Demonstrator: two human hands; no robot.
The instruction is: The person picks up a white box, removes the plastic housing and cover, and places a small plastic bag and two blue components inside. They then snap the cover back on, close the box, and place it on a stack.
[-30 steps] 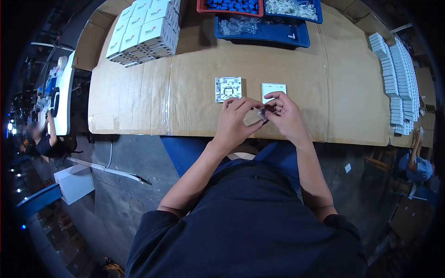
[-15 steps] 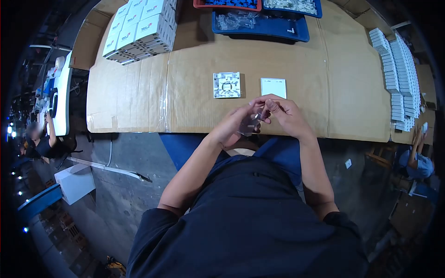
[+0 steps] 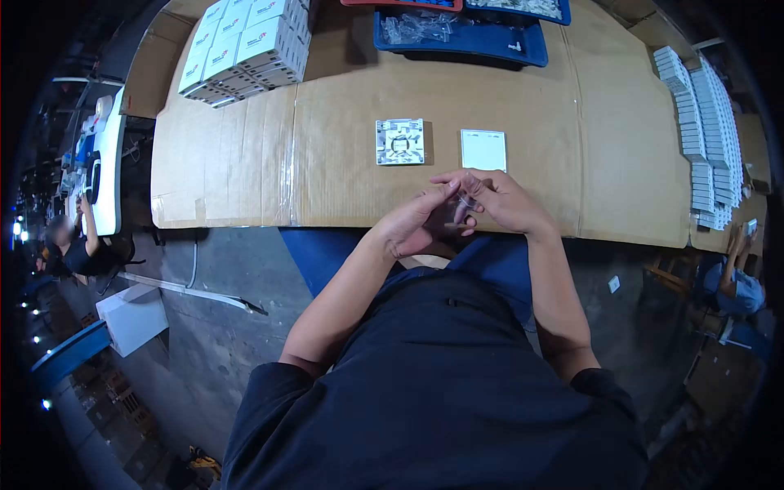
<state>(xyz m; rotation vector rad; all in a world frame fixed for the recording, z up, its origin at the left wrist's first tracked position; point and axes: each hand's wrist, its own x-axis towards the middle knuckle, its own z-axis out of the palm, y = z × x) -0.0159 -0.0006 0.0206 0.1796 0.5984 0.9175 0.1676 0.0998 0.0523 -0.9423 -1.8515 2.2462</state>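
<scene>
Close to the table's front edge, my left hand [image 3: 412, 219] and my right hand [image 3: 508, 202] meet around a small clear plastic bag [image 3: 447, 216]. Thumb and fingers of both hands pinch its upper part; the bag's contents, if any, cannot be made out. Just beyond my right hand lies a flat white square plate [image 3: 483, 149], its near edge partly hidden by the fingers. To its left, a white square box-like fitting [image 3: 400, 142] with a round opening in its middle rests on the cardboard.
A stack of white boxes [image 3: 245, 49] stands at the back left. Blue trays [image 3: 490, 54] hold clear bags and small white parts, beside a red tray [image 3: 400, 2]. White pieces [image 3: 709, 139] are piled at the right. Other people sit at both sides.
The bag has turned between my hands and shows less now. My fingers have drawn closer together at its top. The view has shifted slightly; the plate and fitting stay in place.
</scene>
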